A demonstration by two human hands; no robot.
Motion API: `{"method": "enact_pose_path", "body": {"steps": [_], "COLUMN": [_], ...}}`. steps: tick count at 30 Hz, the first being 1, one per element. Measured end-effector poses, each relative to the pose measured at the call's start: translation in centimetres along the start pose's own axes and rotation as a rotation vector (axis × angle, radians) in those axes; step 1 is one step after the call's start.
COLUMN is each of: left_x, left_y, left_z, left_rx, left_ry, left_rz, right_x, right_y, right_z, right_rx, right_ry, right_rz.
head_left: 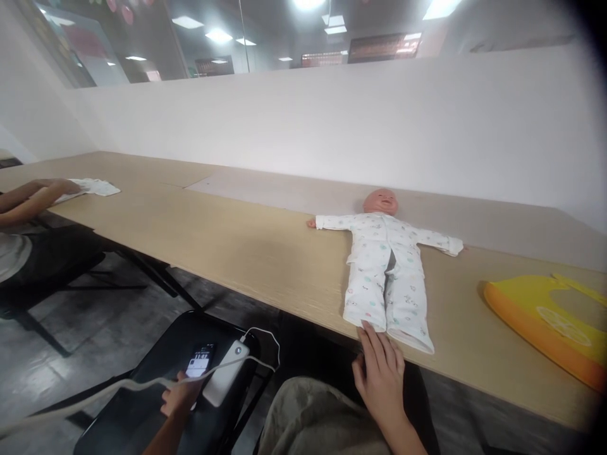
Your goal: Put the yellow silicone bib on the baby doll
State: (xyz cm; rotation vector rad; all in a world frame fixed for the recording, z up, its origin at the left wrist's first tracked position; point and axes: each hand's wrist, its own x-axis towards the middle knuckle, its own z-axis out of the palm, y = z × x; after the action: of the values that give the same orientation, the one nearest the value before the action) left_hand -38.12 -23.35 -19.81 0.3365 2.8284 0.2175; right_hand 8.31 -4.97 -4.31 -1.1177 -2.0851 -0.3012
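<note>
Right hand [379, 370] flat and open at the desk [246, 246] edge, fingertips touching the doll [386, 265] trouser hem just above. Left hand [179, 395] down on the chair, fingers on a phone [200, 361] beside a power bank [226, 373].

Single head-worn view, looking forward and down, near table edge [265, 278], wall behind

Bright ceiling lights [308, 5] glare overhead; edges bend and darken at the right, everything slightly soft.
</note>
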Motion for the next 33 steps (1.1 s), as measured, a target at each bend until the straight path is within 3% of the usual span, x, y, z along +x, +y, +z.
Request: {"method": "enact_pose_path", "body": {"steps": [19,33], "left_x": [1.5,1.6], "left_y": [-0.9,0.4], "left_z": [0.8,-0.4], "left_rx": [0.023,-0.043], "left_ry": [-0.021,-0.013], "left_rz": [0.002,-0.156], "right_x": [0.0,0.0], "right_y": [0.0,-0.1], "right_z": [0.0,-0.1], "right_rx": [-0.030,-0.016], "right_ry": [0.014,0.009], "right_rz": [-0.012,0.010]}}
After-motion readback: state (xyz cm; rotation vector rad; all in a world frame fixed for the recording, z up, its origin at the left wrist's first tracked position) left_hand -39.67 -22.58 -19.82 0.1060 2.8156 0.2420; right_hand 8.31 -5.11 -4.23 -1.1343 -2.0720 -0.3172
